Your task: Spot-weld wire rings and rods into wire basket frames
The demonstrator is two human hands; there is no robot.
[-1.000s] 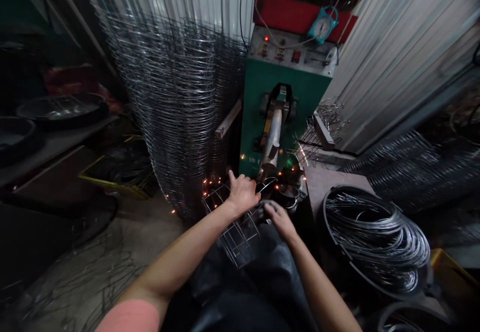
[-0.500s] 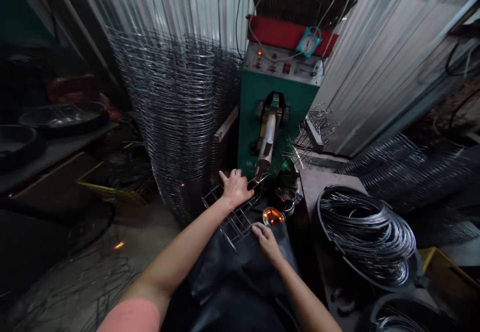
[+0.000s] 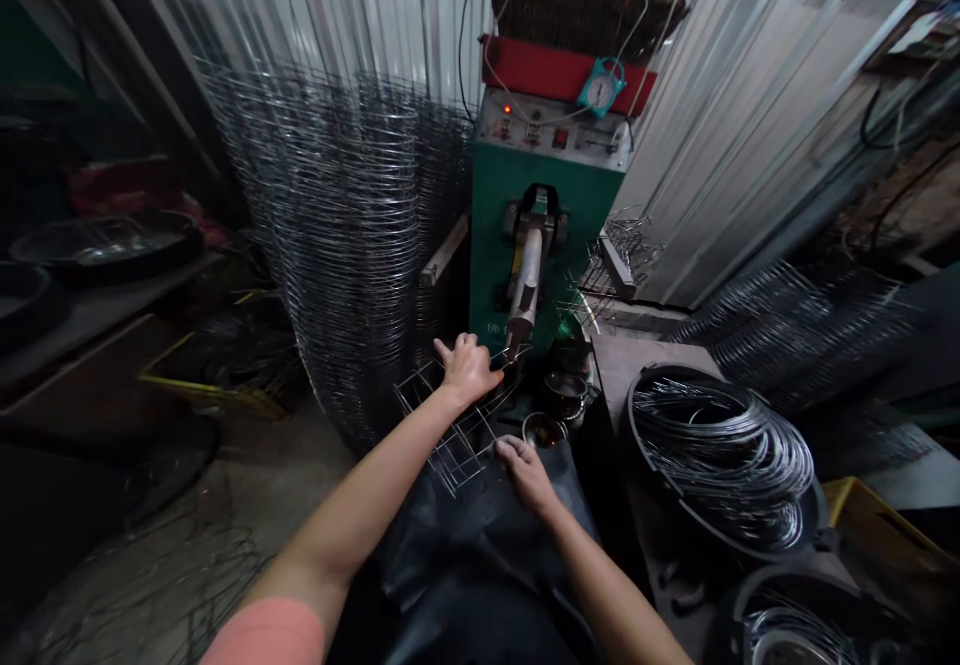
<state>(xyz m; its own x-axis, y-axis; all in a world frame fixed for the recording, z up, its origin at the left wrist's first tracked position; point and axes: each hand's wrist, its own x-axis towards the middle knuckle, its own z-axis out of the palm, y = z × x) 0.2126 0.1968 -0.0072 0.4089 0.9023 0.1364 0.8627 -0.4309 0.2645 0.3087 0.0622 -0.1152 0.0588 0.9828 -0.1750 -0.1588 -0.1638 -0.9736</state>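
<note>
A welded wire grid (image 3: 456,453) with bent-up edges lies over my lap, its far side reaching under the electrode arm (image 3: 526,290) of a green spot welder (image 3: 487,245). My left hand (image 3: 471,370) is closed at the grid's far edge, thumb side by the electrode tip, one finger sticking out to the left. The fingertips of my right hand (image 3: 527,473) pinch the grid's near right edge. Part of the grid is hidden under my left hand and forearm. Just beyond my right hand are a small metal bowl (image 3: 544,430) and a dark pot (image 3: 566,395).
A tall stack of round wire frames (image 3: 352,235) stands left of the welder. On the right-hand bench (image 3: 611,370), a black tub (image 3: 637,445) holds wire lengths, with another tub (image 3: 739,610) nearer me. Yellow crates stand low left (image 3: 199,385) and right (image 3: 844,500). Loose wire litters the floor.
The bright orange glow in the metal bowl and the spark over the floor have faded. My view has shifted slightly. Both hands keep their hold on the grid.
</note>
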